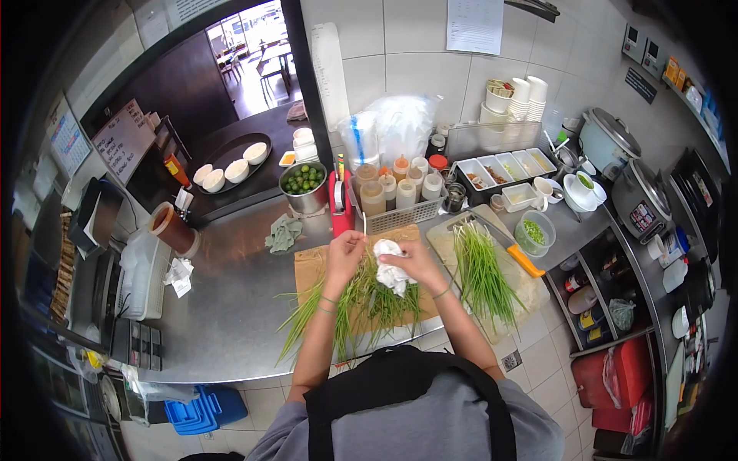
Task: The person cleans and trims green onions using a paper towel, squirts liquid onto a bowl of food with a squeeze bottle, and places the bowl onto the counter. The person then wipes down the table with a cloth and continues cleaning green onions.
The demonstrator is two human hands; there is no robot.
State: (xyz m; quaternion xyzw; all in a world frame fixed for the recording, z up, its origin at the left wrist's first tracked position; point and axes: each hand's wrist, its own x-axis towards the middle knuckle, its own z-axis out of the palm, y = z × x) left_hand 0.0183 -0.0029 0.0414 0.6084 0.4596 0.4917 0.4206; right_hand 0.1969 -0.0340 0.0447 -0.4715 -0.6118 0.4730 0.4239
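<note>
My left hand [347, 252] is closed in a pinch on a thin stalk with a pale upper end, which looks like a spring onion. In my right hand [415, 263] is a crumpled white paper towel [393, 278], held beside the left hand. Below both hands, loose spring onions [354, 307] spread over a sheet of brown paper [311, 269], their green tips hanging past the counter's front edge. To the right, a bunch of spring onions [484, 276] lies on a cutting board [523, 301]. A knife with an orange handle [526, 261] rests on that board.
Behind the paper stands a basket of squeeze bottles [400, 218], beside a pot of green limes [304, 184]. A tub of chopped greens [535, 233] sits right of the board. A green cloth [284, 233] and crumpled white paper [179, 275] lie on the steel counter [223, 307].
</note>
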